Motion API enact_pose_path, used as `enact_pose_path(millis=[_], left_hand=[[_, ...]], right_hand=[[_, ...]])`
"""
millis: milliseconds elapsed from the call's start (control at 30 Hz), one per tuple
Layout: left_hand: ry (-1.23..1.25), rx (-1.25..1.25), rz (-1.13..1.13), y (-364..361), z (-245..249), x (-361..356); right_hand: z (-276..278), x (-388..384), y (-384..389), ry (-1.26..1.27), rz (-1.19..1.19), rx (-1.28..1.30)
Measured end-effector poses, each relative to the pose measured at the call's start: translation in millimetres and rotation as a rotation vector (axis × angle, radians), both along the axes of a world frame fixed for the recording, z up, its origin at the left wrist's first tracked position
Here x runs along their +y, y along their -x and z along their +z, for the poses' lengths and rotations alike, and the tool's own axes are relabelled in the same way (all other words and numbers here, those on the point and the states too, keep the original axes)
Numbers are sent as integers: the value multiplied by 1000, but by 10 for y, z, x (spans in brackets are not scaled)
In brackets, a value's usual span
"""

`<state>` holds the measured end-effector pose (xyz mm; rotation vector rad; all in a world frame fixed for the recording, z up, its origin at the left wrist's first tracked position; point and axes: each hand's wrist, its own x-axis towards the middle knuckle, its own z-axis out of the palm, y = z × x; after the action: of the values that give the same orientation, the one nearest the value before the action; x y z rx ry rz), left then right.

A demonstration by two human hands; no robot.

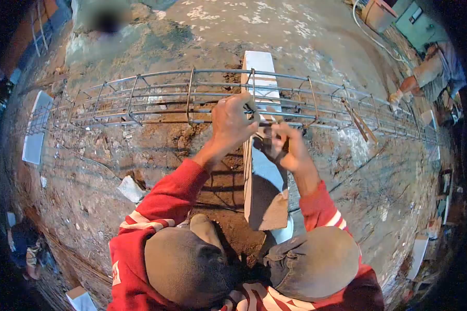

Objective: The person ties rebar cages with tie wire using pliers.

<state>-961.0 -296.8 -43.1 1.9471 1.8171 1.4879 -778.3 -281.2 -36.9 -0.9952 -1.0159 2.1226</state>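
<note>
A long rebar cage [192, 97] runs across the view, its lengthwise bars held by square stirrups. My left hand [232, 120] is closed at the near bars, thumb and fingers curled towards each other; a small dark piece shows between them, too small to name. Just right of it and lower, my right hand [291, 147] has bent fingers close to the lowest near bar. Motion smears those fingers, so I cannot see whether they hold anything. Under the cage lies a long pale block [267, 207] with a white top, pointing away from me between my knees.
Another white block [35, 127] lies under the cage's left end. A pale broken chunk [132, 189] rests on the dirt ground. Thin wooden pieces [362, 122] lean at the cage's right part. Another person [433, 78] bends near its right end.
</note>
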Motion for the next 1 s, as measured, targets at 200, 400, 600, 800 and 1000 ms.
enact_pose_path(millis=[200,400,600,800,1000], left_hand=[[8,41,29,41,-18,37],[110,18,-49,54,100,3],[-13,7,-57,72,87,-53],[-63,25,-85,104,-31,-23],[-163,35,-99,107,-115,-75]], right_hand=[[-199,223,222,398,71,734],[-137,110,201,-38,138,227],[-169,-42,257,-978,-159,-883],[33,-213,169,-1779,-344,-979],[-19,-411,256,-1168,-100,-1014]])
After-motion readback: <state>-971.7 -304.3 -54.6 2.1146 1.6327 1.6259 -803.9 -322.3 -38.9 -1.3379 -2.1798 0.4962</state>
